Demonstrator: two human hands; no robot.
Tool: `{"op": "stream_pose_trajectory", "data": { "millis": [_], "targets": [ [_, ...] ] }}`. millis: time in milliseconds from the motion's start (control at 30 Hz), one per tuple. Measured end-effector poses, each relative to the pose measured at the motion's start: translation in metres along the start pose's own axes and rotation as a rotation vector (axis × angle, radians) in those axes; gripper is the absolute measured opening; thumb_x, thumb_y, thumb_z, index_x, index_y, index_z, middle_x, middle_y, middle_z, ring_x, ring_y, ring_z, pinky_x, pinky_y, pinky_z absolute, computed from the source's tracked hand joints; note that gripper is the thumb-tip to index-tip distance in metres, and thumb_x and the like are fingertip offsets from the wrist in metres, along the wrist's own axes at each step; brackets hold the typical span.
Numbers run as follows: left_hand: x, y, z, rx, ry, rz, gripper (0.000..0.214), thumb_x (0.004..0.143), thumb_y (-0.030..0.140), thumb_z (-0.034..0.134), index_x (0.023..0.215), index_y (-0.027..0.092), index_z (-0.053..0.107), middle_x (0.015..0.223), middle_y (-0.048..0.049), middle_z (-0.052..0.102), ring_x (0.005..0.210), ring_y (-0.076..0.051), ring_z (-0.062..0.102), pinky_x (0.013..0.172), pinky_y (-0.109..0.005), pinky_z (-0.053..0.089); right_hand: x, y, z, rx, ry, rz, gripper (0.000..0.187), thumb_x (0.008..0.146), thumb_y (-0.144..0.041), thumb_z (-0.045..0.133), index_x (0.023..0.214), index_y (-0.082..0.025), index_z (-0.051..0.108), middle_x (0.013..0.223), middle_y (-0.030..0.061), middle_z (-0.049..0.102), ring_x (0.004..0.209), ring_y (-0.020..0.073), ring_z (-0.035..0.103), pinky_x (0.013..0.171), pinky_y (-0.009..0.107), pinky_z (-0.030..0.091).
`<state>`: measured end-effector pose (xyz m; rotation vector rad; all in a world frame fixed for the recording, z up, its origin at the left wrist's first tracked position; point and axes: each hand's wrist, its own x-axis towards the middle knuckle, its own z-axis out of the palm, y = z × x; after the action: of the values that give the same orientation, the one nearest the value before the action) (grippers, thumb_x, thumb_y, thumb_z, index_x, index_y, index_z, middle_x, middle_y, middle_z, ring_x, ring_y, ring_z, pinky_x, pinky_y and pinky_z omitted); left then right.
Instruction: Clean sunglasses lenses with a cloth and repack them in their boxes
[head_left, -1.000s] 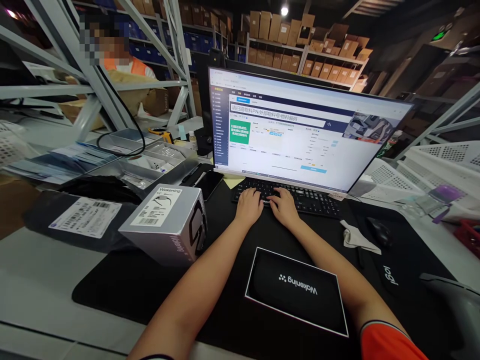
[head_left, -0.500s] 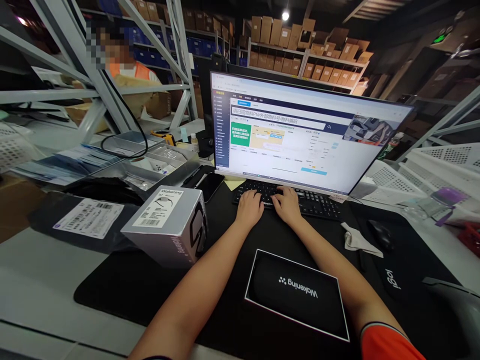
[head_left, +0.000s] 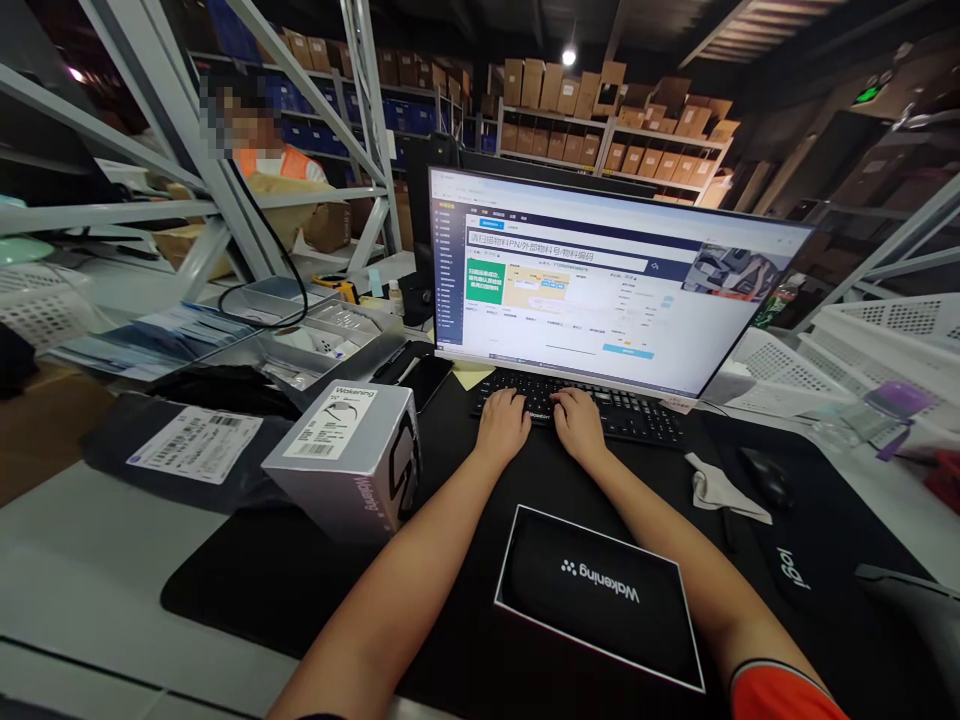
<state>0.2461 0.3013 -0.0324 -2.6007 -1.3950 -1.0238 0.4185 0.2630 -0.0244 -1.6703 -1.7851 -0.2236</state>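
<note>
Both hands rest on a black keyboard (head_left: 641, 418) below a lit monitor (head_left: 585, 290). My left hand (head_left: 504, 425) lies on the keys at the keyboard's left part, fingers stretched forward, holding nothing. Just beside it, my right hand (head_left: 577, 420) has its fingers out over the middle keys and is also bare. Between my forearms a flat black card or box with a white edge, marked "Wakening" (head_left: 600, 597), lies on the black desk mat (head_left: 247, 580). Left of my left forearm stands a grey "Wakening" box (head_left: 337, 490) with a white label on top.
A dark plastic mailer (head_left: 112, 450) with a label lies at the left. Behind it are a tray of small parts (head_left: 375, 340) and a phone (head_left: 431, 380). A cloth (head_left: 724, 490) and a mouse (head_left: 765, 477) lie at right, near white baskets (head_left: 787, 365). A person (head_left: 281, 160) is behind the frame.
The view has tilted slightly, so the scene sits a little lower. Both hands stay on the keyboard, and the boxes have not moved on the desk.
</note>
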Motion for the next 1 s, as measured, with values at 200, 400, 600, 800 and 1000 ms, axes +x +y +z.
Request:
{"op": "stream_pose_trajectory", "data": {
  "millis": [200, 400, 600, 800, 1000],
  "targets": [
    [0.000, 0.000, 0.000, 0.002, 0.003, 0.000, 0.025, 0.093, 0.021, 0.055, 0.116, 0.015, 0.065, 0.130, -0.0160, 0.063, 0.129, -0.031, 0.055, 0.114, -0.048, 0.043, 0.000, 0.004, 0.002, -0.003, 0.033, 0.006, 0.041, 0.088, -0.021, 0.056, 0.128, -0.015, 0.064, 0.131, 0.0169, 0.062, 0.124, 0.0332, 0.054, 0.107, 0.051, 0.043],
    [0.000, 0.000, 0.000, 0.001, 0.003, 0.000, 0.026, 0.094, 0.021, 0.054, 0.116, 0.014, 0.065, 0.131, -0.0169, 0.063, 0.129, -0.031, 0.054, 0.114, -0.047, 0.043, -0.001, 0.007, 0.003, -0.006, 0.010, -0.006, 0.038, 0.095, -0.024, 0.051, 0.129, -0.016, 0.062, 0.133, 0.0172, 0.062, 0.123, 0.0318, 0.056, 0.105, 0.049, 0.046],
    [0.000, 0.000, 0.000, 0.001, -0.003, 0.000, 0.028, 0.094, 0.023, 0.054, 0.119, 0.014, 0.064, 0.133, -0.0161, 0.062, 0.130, -0.031, 0.054, 0.114, -0.047, 0.043, -0.005, 0.008, 0.007, -0.022, -0.033, -0.021, 0.036, 0.098, -0.027, 0.050, 0.127, -0.013, 0.065, 0.135, 0.0193, 0.061, 0.126, 0.0338, 0.055, 0.108, 0.052, 0.043],
    [0.000, 0.000, 0.001, 0.001, -0.004, 0.000, 0.029, 0.095, 0.022, 0.052, 0.119, 0.014, 0.064, 0.133, -0.0165, 0.062, 0.130, -0.032, 0.054, 0.114, -0.048, 0.042, -0.003, 0.012, 0.006, 0.005, -0.015, -0.001, 0.033, 0.095, -0.023, 0.050, 0.122, -0.016, 0.067, 0.130, 0.0172, 0.063, 0.121, 0.0318, 0.057, 0.104, 0.049, 0.047],
    [0.001, 0.000, 0.000, -0.007, -0.002, 0.002, 0.028, 0.094, 0.022, 0.053, 0.118, 0.014, 0.065, 0.132, -0.0173, 0.063, 0.129, -0.032, 0.054, 0.114, -0.048, 0.043, -0.005, 0.009, 0.004, 0.062, -0.015, -0.029, 0.033, 0.091, -0.011, 0.044, 0.111, -0.017, 0.070, 0.126, 0.0145, 0.065, 0.119, 0.0286, 0.059, 0.104, 0.047, 0.047]
  ]
}}
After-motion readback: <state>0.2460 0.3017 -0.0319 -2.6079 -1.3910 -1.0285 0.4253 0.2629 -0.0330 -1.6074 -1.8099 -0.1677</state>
